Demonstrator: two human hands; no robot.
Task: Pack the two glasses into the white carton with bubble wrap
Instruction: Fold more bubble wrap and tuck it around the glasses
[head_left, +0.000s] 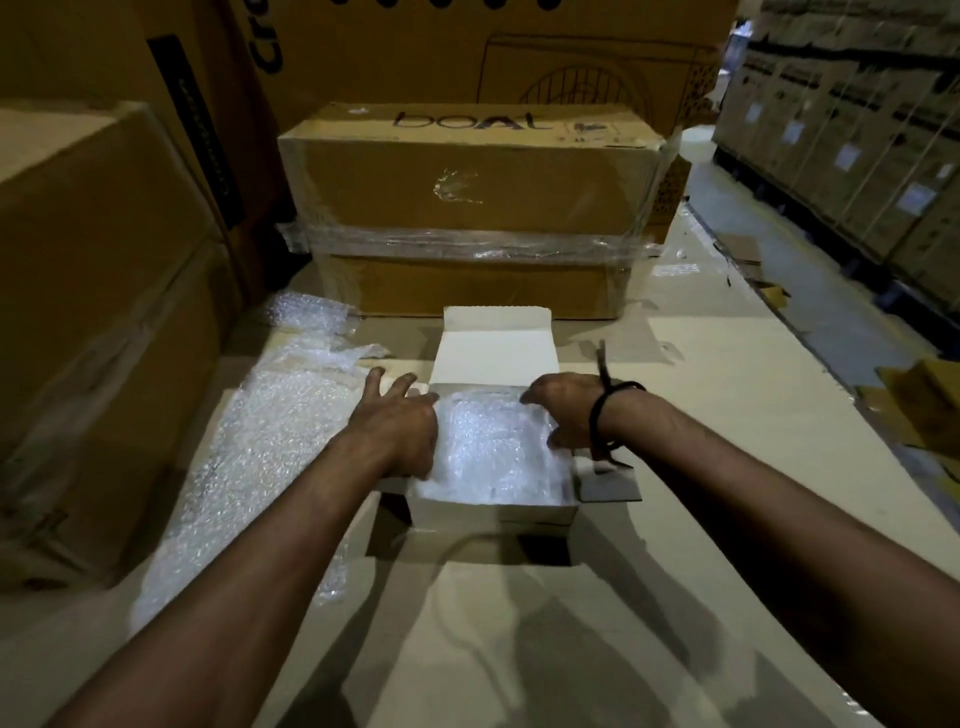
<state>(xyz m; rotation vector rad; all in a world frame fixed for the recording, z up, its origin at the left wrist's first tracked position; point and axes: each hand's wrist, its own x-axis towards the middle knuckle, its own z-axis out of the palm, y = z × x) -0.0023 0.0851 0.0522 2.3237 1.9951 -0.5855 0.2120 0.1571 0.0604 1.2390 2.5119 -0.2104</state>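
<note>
The white carton (493, 512) stands open in the middle of the work surface, its lid (496, 353) tipped back. Bubble wrap (493, 447) fills the carton to the top and hides whatever lies under it; no glass shows. My left hand (400, 421) lies at the carton's left edge with its fingers spread and straight, touching the wrap and the left flap. My right hand (563, 410) is at the right edge, fingers bent down into the wrap; a black band circles that wrist.
A long sheet of loose bubble wrap (249, 467) lies on the surface to the left. Taped brown boxes (467, 208) stand right behind the carton, and a tall stack of boxes (93, 312) walls the left. An aisle with racks runs along the right.
</note>
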